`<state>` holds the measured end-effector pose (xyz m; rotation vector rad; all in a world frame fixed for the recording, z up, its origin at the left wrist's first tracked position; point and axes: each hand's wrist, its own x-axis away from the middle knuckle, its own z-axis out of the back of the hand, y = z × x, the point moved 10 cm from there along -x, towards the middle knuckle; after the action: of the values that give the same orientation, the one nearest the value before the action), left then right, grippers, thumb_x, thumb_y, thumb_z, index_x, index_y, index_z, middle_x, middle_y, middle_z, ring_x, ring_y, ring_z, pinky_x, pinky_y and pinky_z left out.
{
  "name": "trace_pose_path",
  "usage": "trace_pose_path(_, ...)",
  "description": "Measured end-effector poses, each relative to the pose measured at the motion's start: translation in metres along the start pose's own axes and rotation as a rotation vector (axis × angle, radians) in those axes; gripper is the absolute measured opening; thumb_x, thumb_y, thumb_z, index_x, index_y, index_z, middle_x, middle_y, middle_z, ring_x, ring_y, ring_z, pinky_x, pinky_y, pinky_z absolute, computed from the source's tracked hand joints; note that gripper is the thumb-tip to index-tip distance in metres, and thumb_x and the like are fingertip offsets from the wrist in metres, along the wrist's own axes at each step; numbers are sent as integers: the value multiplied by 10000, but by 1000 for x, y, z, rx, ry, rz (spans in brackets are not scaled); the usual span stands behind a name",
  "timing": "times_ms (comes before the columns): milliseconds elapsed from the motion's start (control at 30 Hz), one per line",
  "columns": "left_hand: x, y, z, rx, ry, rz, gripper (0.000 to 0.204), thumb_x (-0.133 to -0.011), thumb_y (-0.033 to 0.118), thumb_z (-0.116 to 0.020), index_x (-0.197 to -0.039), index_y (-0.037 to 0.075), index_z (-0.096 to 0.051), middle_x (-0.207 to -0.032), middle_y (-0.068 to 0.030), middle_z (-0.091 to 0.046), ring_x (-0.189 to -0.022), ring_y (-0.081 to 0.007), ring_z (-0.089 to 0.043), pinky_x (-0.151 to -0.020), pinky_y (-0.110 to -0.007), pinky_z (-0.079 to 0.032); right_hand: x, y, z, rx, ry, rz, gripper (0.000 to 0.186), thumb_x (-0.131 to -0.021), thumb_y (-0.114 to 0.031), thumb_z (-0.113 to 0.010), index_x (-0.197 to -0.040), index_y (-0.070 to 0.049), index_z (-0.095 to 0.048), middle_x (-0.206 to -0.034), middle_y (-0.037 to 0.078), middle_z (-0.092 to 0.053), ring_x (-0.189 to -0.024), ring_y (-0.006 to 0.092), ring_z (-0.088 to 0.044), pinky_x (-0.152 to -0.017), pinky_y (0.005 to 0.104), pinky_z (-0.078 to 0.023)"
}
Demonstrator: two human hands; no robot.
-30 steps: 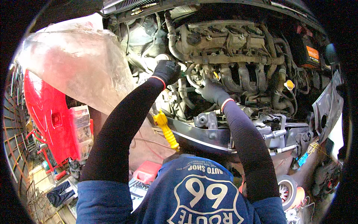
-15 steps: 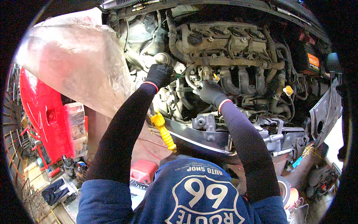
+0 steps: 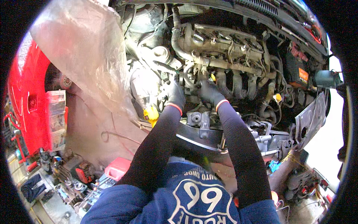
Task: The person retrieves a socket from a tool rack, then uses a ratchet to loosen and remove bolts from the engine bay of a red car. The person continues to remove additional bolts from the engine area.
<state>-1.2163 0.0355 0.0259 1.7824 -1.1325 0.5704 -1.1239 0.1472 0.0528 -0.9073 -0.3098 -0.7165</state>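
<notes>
Both my hands, in dark gloves with red-edged cuffs, reach into the front of a dusty engine (image 3: 223,50). My left hand (image 3: 174,93) is beside a thin hose below a round metal pulley-like part (image 3: 161,54); its fingers are closed at the tips, and what they hold is hidden. Close by, my right hand (image 3: 211,92) has its fingers curled in next to a curved hose (image 3: 187,74) and the intake pipes (image 3: 222,83). Its fingertips and anything in them are out of sight. A yellow work light (image 3: 150,115) hangs left of my left forearm.
Clear plastic sheeting (image 3: 84,56) drapes over the left fender. On the right are a battery (image 3: 297,71), a yellow cap (image 3: 277,98) and a bent metal panel (image 3: 309,117). The front crossbar (image 3: 197,138) runs below my arms. A red body panel (image 3: 31,97) stands far left.
My left hand has moved down and right, closer to my right hand, which stays at nearly the same spot. The view has shifted and tilted, showing more floor at left.
</notes>
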Motion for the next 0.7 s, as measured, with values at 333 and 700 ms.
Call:
trace_pose_path(333, -33, 35, -25, -230, -81, -632, 167, -943, 142, -650, -1072, 37, -633, -841, -40, -656, -705, -120, -588, -630, -277, -473, 21, -2, 14, 61, 29, -146, 448, -827, -215, -618, -1211, 15, -592, -1243, 307, -605, -1131, 442, -616, -981, 475, -480)
trace_pose_path(700, -52, 22, -26, -745, -47, -839, 261, -978, 220, -579, -1141, 22, -626, -909, -76, -646, -827, -153, -593, -750, -298, -497, 22, 7, 35, 216, -36, -66, 494, -816, -273, -643, -1190, 48, -602, -1186, 323, -627, -1151, 430, -610, -989, 471, -482)
